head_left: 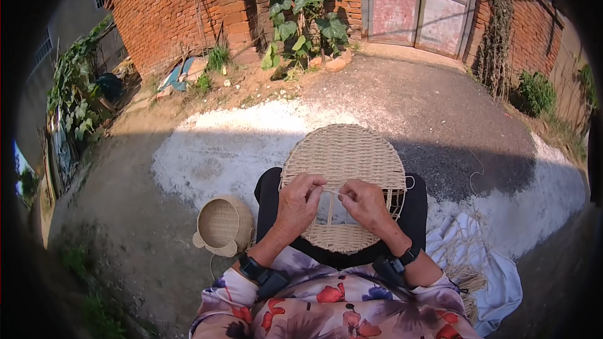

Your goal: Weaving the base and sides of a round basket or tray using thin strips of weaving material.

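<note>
A round, flat panel woven from pale straw cord point(344, 150) rests on my lap. Its far part is densely woven, while a gap crossed by a few bare upright cords shows nearer to me, with a woven band below it. My left hand point(299, 204) is closed in a pinch at the left of this gap. Opposite it, my right hand point(365, 204) pinches too, thumb against forefinger. A thin length of straw cord point(331, 191) runs between both sets of fingertips, above the gap. At the panel's right edge a loop of cord point(410, 182) sticks out.
On the ground to my left sits a small round woven basket point(227, 225) with ear-like tabs. Loose straw strands point(463, 257) lie on a white cloth point(499, 282) at my right. Farther off are a brick wall point(166, 19), a leafy climbing plant point(301, 12) and a metal double door point(419, 3).
</note>
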### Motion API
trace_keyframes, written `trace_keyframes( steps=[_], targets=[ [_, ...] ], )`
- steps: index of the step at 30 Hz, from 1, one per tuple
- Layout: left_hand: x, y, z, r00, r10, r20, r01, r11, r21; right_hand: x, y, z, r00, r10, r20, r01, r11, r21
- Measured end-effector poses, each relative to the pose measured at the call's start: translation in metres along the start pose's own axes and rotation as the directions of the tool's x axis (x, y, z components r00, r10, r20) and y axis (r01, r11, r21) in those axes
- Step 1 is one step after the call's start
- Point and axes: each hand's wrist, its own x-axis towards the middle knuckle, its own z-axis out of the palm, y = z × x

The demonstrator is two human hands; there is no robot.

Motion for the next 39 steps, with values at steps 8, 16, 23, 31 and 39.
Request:
trace_keyframes(
  steps=[8,16,23,31,39],
  targets=[
    [-0.007,-0.007,0.011,0.990,0.126,0.055,-0.128,0.991,0.039,-0.007,0.003,0.009,0.997,0.071,0.026,-0.075,0.973,0.218],
    [-0.009,-0.001,0.015,0.965,0.200,0.169,-0.250,0.893,0.375,-0.001,0.003,0.036,0.995,0.020,-0.097,-0.014,0.998,0.060],
    [-0.002,-0.009,0.028,0.993,0.057,0.100,-0.077,0.976,0.203,0.000,0.000,0.034,0.990,0.104,-0.100,-0.087,0.984,0.155],
    [0.006,-0.003,0.031,0.985,-0.103,0.141,0.074,0.978,0.195,0.000,0.002,0.034,0.991,0.090,-0.102,-0.072,0.983,0.169],
    [0.007,-0.017,0.031,0.943,-0.301,0.144,0.308,0.951,-0.028,-0.003,-0.002,0.036,0.990,-0.010,-0.143,-0.012,0.987,-0.159]
  ],
)
